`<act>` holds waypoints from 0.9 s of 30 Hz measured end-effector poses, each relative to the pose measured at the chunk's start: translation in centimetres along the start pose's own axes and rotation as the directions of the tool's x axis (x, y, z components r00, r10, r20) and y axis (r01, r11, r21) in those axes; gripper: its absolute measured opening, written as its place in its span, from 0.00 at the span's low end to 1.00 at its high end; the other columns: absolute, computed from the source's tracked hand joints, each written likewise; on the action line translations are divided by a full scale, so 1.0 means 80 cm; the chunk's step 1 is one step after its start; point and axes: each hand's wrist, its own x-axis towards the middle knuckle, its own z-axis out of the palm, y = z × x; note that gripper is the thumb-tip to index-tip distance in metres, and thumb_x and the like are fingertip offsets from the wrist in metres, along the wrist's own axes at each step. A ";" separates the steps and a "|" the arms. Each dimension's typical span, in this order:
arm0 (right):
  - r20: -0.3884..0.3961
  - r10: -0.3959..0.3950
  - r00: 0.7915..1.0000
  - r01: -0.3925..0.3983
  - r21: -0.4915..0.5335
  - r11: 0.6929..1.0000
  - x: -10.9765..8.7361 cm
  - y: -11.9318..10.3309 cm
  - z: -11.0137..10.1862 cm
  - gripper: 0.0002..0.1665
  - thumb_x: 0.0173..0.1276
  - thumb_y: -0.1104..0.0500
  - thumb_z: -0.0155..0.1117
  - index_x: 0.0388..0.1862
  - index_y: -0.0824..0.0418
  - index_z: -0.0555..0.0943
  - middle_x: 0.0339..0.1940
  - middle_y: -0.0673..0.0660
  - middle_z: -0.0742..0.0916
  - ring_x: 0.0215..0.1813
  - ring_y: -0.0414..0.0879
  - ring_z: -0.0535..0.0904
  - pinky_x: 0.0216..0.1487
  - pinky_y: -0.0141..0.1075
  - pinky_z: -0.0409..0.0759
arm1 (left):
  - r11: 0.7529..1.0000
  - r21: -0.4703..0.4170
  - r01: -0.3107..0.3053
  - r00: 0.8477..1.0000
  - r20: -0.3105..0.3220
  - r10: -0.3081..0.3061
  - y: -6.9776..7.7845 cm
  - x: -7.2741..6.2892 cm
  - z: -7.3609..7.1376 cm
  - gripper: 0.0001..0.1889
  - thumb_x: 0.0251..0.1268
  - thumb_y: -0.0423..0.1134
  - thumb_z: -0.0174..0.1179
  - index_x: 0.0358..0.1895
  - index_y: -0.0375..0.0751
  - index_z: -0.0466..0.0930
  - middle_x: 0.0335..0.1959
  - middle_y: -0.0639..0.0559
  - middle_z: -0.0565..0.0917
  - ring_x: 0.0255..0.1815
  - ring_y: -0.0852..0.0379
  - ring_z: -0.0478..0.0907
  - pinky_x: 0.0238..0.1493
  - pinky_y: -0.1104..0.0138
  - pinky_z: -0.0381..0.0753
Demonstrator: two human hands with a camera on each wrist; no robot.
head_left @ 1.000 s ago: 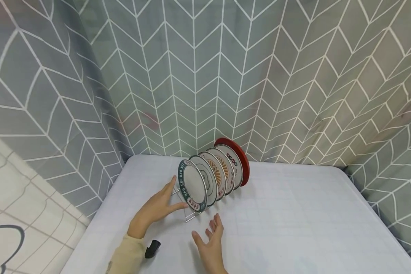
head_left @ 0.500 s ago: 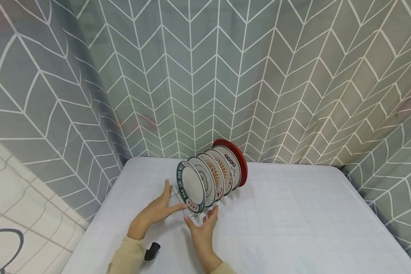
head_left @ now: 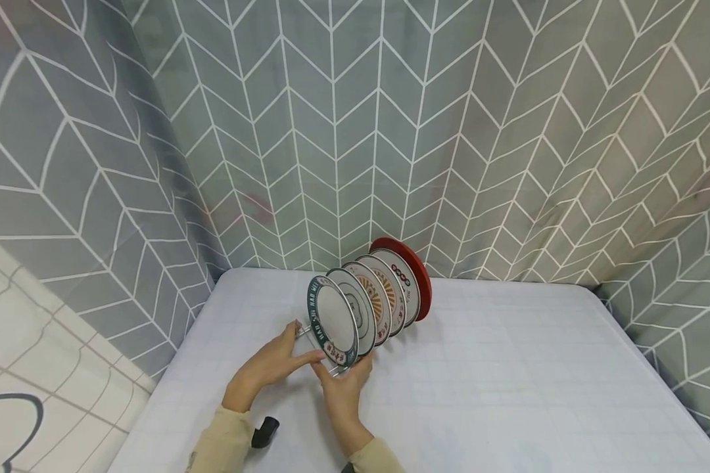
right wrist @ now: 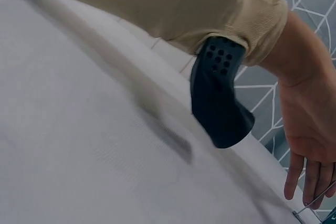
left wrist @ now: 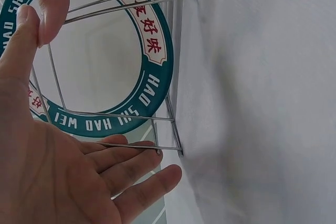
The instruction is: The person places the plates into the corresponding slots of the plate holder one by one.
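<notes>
A wire dish rack (left wrist: 121,115) stands on the white-covered table, holding several round plates on edge. The front plate (head_left: 335,318) has a green rim with lettering; behind it are patterned white plates (head_left: 362,295), then a red disc (head_left: 425,289) at the back. My left hand (head_left: 272,364) holds the rack's near left end, its fingers beyond the wire in the left wrist view. With my right hand (head_left: 343,394) I grip the front rail; its thumb (left wrist: 52,3) shows close to the left thumb. The right wrist view shows the left hand (right wrist: 315,119), but not the right.
White cloth covers the table (head_left: 509,368), which extends far to the right of the rack. Grey chevron curtains (head_left: 355,131) hang behind and at both sides. A black device (right wrist: 220,98) is strapped at the left wrist.
My right hand has moved up and left from the open table to the rack's front rail and taken hold. My left fingers have come down to the rack end. The plates stay put.
</notes>
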 end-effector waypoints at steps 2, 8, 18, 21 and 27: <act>-0.007 0.006 1.000 -0.005 0.010 1.000 0.001 -0.001 0.001 0.71 0.44 0.59 0.83 0.78 0.65 0.44 0.71 0.69 0.59 0.73 0.61 0.54 0.77 0.57 0.51 | 1.000 0.000 -0.002 1.000 -0.006 0.002 0.001 0.001 0.000 0.61 0.58 0.70 0.59 0.76 0.25 0.42 0.76 0.30 0.53 0.77 0.35 0.53 0.76 0.45 0.57; -0.041 -0.011 0.999 0.012 0.023 1.000 0.002 -0.003 0.002 0.71 0.43 0.61 0.83 0.77 0.64 0.45 0.71 0.68 0.60 0.72 0.61 0.55 0.76 0.58 0.51 | 1.000 -0.001 0.000 1.000 -0.009 0.000 0.000 0.002 0.001 0.61 0.58 0.70 0.59 0.76 0.24 0.42 0.76 0.29 0.55 0.76 0.34 0.55 0.74 0.44 0.58; -0.097 -0.090 0.991 0.087 -0.035 0.996 0.004 0.002 -0.001 0.82 0.39 0.55 0.86 0.79 0.64 0.36 0.77 0.69 0.51 0.77 0.63 0.48 0.77 0.59 0.49 | 1.000 0.014 -0.014 1.000 -0.021 0.015 0.001 0.003 0.005 0.60 0.58 0.69 0.60 0.75 0.23 0.43 0.74 0.28 0.58 0.76 0.34 0.57 0.74 0.44 0.60; -0.127 -0.146 0.981 0.136 -0.084 0.987 0.004 0.004 -0.004 0.84 0.36 0.52 0.87 0.79 0.65 0.35 0.78 0.68 0.50 0.77 0.64 0.50 0.76 0.62 0.52 | 1.000 0.022 -0.015 1.000 -0.019 0.016 0.002 0.002 0.004 0.60 0.58 0.69 0.60 0.75 0.22 0.43 0.74 0.27 0.58 0.75 0.34 0.57 0.74 0.44 0.60; -0.132 -0.209 0.969 0.193 -0.124 0.973 0.005 0.003 -0.009 0.86 0.35 0.48 0.87 0.80 0.65 0.36 0.81 0.65 0.48 0.79 0.63 0.48 0.76 0.63 0.48 | 1.000 0.015 -0.027 0.999 -0.022 0.027 0.004 0.002 0.003 0.58 0.58 0.67 0.61 0.74 0.22 0.46 0.73 0.25 0.59 0.74 0.33 0.59 0.73 0.44 0.61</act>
